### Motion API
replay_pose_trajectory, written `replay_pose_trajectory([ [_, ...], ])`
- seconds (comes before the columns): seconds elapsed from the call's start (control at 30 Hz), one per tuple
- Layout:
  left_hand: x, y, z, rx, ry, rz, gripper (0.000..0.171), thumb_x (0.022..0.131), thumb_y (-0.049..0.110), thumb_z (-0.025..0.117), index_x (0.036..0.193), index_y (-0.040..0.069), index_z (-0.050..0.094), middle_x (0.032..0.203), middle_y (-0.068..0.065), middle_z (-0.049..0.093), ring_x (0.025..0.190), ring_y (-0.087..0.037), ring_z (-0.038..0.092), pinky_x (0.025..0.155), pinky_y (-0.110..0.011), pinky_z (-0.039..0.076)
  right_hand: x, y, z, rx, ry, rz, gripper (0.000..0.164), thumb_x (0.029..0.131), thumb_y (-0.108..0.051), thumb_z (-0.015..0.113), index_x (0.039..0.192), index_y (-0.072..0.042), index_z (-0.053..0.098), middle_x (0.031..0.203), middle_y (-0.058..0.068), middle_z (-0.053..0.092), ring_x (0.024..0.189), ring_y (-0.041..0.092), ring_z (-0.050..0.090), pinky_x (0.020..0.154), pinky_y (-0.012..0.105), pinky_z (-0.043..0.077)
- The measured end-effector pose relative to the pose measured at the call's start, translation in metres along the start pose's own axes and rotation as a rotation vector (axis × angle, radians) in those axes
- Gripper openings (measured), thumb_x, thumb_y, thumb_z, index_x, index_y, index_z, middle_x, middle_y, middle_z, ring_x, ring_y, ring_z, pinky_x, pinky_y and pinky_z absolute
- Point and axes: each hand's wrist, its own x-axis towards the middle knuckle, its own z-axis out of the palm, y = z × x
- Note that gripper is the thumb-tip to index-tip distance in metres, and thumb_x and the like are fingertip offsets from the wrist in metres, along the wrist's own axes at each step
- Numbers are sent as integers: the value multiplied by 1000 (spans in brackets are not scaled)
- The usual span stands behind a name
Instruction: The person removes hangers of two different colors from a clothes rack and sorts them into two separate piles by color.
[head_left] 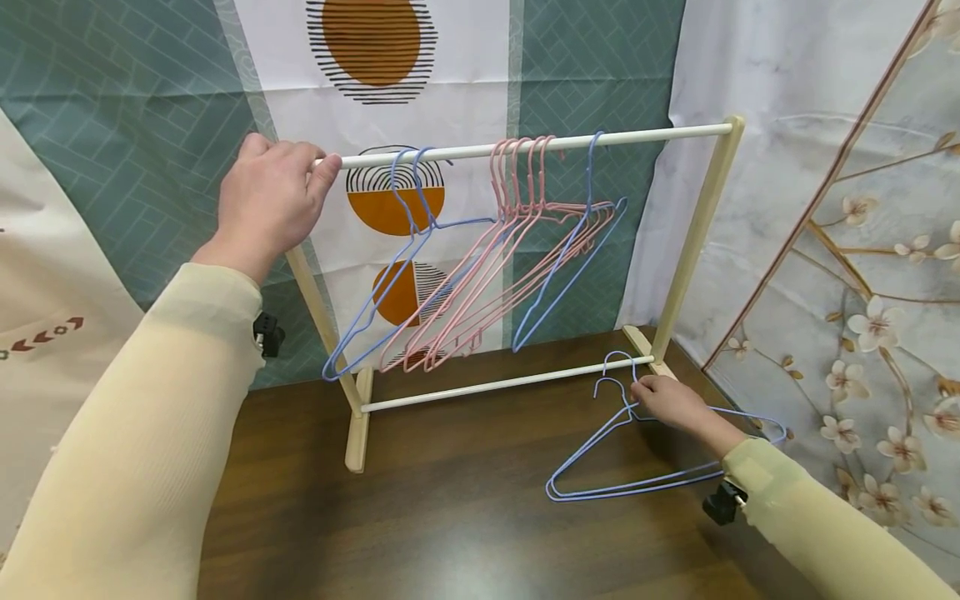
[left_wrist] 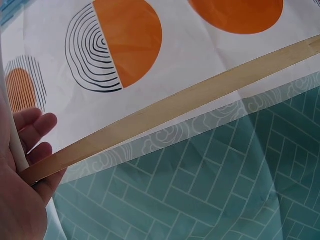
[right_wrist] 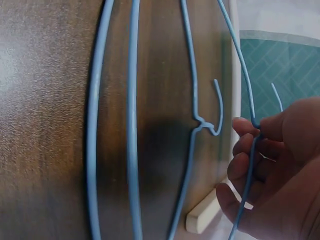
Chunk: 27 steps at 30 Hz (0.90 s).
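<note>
Blue hanger [right_wrist: 244, 65] pinched at its neck between right hand's [head_left: 670, 404] closed fingers, low over worktop [head_left: 450, 533]; second blue hanger [right_wrist: 202, 124] just beside it. Left hand's [head_left: 273, 192] fingers curled round rack's [head_left: 693, 242] top left corner. Pink hangers [head_left: 531, 190], other blue hangers [head_left: 588, 179] hang on rail [head_left: 660, 136].

No readable text, no legible labels or brand names, no readable numbers or signs in any view
</note>
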Motion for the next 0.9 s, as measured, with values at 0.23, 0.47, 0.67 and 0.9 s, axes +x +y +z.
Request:
replay_pose_trajectory([
  [0.23,2,2,-6,-3,-17,14,66,120,52,28,141,2,65,134,-25,69,127,-46,42,104,-61,41,-14,-41,-8,-2,18,70,29,112,-30,59,89,-13,68,72,0,50,64,21,46,60,39,36],
  [0.47,3,2,-10,-120,-1,38,59,121,45,37,138,-1,68,143,-26,64,127,-48,43,105,-61,39,-27,-74,-13,-78,15,169,29,110,-27,64,84,-16,60,73,-3,51,68,18,49,61,37,36],
  [0.67,-5,-3,1,-102,118,32,59,121,43,36,127,-5,71,133,-28,65,127,-50,47,104,-65,43,-25,-68,-10,-95,10,178,25,108,-28,65,86,-16,63,73,-3,54,69,20,52,60,38,38],
  [0.9,-15,-8,8,102,259,123,54,121,42,36,109,-4,62,106,-28,66,110,-49,52,96,-63,43,-23,-68,-9,-118,1,206,23,106,-29,68,87,-17,65,75,-2,57,71,21,55,61,41,40],
])
